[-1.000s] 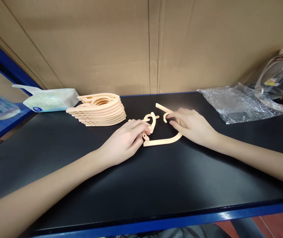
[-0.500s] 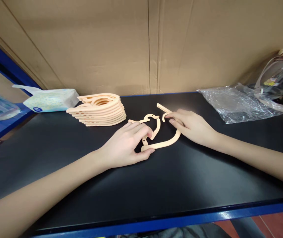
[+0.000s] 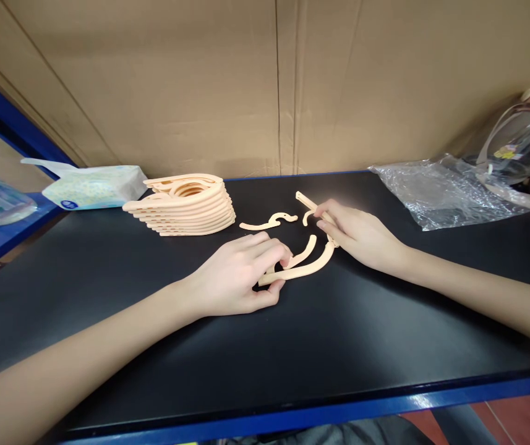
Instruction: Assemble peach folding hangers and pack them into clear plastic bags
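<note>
Peach plastic hanger parts lie between my hands. My left hand [image 3: 239, 272] pinches the near end of a curved hanger arm [image 3: 304, 270], its fingers bent over that end. A shorter curved piece [image 3: 306, 250] runs out from under those fingers, just behind the arm. My right hand [image 3: 355, 232] grips a hanger piece with a straight bar [image 3: 305, 199] and small hook, close to the arm's far end. Whether the two join there is hidden by the fingers. Beyond my left hand, a loose hook piece [image 3: 269, 222] rests on the black table.
A neat stack of folded peach hangers [image 3: 185, 207] stands at the back left, beside a tissue pack [image 3: 100, 187]. Crumpled clear plastic wrap [image 3: 445, 191] and a transparent bag [image 3: 519, 148] occupy the right. Cardboard [image 3: 190, 80] backs the black table [image 3: 265, 364].
The shorter curved piece under my left fingers has swung to the right, now nearly alongside the long arm. My left thumb has drawn in slightly. The loose hook piece stays put.
</note>
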Demonstrator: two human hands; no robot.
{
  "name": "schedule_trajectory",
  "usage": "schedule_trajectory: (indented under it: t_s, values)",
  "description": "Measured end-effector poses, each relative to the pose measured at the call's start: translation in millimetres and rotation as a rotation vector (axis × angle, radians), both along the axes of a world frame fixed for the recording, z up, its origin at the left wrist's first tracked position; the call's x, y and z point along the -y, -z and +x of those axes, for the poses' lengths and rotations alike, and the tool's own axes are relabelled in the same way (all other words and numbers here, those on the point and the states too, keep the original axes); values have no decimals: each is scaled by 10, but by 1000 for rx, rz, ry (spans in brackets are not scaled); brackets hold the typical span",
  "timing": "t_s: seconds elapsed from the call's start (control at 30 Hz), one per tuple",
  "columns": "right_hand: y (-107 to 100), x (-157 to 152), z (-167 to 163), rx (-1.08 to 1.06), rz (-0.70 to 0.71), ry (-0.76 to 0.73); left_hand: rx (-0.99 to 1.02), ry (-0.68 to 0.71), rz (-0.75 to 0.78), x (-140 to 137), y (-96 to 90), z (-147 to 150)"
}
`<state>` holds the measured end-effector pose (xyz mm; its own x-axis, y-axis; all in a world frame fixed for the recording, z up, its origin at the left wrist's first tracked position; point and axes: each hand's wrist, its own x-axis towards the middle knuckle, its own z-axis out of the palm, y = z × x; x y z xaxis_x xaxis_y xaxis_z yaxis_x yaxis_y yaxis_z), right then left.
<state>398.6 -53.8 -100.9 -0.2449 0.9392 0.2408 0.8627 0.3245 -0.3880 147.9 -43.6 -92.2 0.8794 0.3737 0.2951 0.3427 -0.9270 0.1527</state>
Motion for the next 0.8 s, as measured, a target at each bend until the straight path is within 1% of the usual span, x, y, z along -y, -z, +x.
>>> schedule_trajectory:
  t_s: [0.2, 0.3, 0.4, 0.53, 0.6, 0.67, 0.8]
  values:
    - [0, -11, -6, 11, 21, -16, 29, 25, 34, 6, 1, -1]
    - [-13, 0, -13, 18, 7, -10, 45, 37, 48, 6, 5, -6]
    - [-19, 5, -15, 27, -8, 0, 38, 30, 44, 8, 3, -11]
    - [-1, -10, -9, 51, 25, -31, 42, 17, 12, 7, 6, -18]
    - [10, -15, -5, 53, 27, -58, 61, -6, 0, -4, 14, -22]
    - [16, -10, -3, 46, 19, -89, 82, -48, 20, -25, 23, -28]
    - [8, 26, -6, 27, -14, -176, 87, -135, 125, -74, 25, -38]
